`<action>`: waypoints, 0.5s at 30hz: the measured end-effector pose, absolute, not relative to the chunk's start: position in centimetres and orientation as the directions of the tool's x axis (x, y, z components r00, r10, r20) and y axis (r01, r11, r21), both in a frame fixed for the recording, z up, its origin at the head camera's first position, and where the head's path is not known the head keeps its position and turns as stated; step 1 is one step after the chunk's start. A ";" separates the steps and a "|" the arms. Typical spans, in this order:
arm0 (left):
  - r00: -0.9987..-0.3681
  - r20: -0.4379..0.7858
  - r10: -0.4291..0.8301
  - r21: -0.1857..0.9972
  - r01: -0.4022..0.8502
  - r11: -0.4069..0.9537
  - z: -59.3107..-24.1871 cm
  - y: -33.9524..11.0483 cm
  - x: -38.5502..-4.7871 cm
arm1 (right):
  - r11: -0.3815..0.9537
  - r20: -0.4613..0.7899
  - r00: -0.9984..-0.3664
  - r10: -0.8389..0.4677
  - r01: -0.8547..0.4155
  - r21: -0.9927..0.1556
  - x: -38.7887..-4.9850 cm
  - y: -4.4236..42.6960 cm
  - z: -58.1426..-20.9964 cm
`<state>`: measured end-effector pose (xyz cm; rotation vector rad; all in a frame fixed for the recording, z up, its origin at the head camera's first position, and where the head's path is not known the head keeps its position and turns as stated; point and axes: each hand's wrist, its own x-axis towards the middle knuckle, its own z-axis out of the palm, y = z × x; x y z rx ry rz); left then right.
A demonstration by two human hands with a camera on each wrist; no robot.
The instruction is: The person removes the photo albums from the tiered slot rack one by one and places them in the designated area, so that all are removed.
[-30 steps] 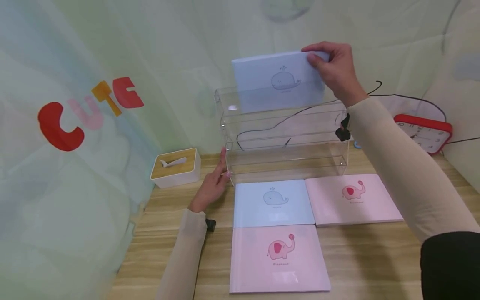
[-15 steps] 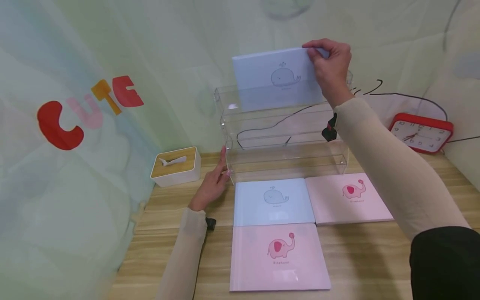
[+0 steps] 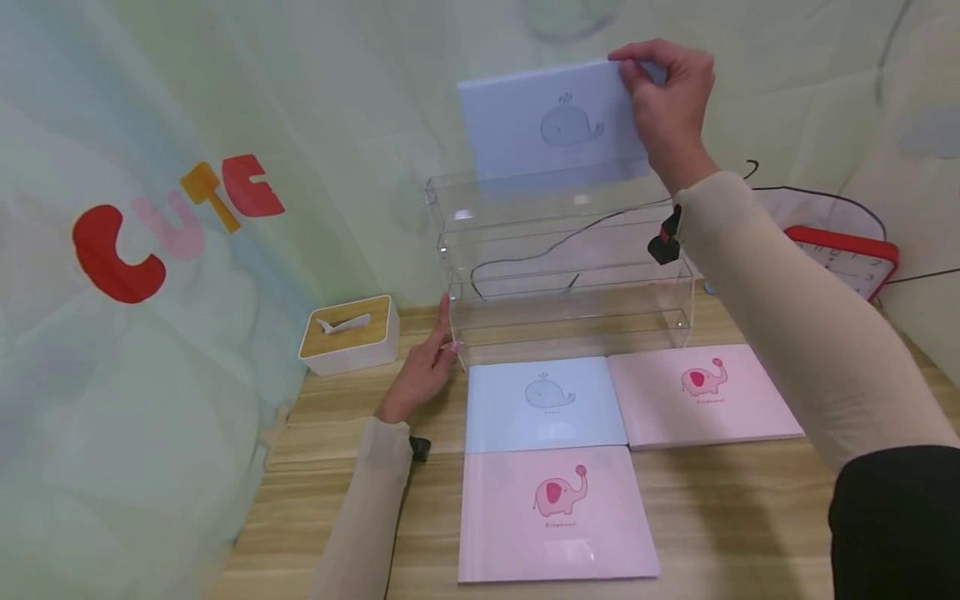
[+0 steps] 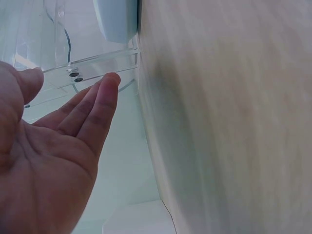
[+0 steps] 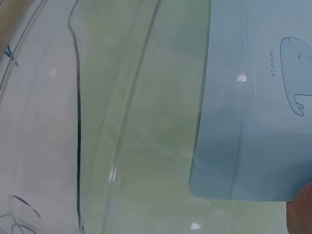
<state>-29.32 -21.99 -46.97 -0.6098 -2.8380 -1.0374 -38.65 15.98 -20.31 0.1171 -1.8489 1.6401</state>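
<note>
My right hand pinches the upper right corner of a light blue album with a whale drawing, thumb in front. The album stands upright, its lower part behind the clear front of the top tier of a transparent acrylic rack. In the right wrist view the whale side of the album and part of the thumb show. My left hand touches the rack's left side low down, fingers extended. In the left wrist view those fingers lie against the clear side panel near small screws.
Before the rack lie another blue whale album, a pink elephant album at its right and a second pink one nearer me. A tissue box stands left; a red clock stands right, partly behind my sleeve.
My right hand has risen with the blue whale album, so more of it shows above the rack's top tier. The left hand has stayed at the rack's side.
</note>
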 end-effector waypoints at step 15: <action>-0.912 0.203 0.356 0.609 0.402 0.683 -47.2 -22.0 -29.6 | 0.214 0.556 -0.740 0.380 -0.514 -0.831 -35.0 16.6 -17.4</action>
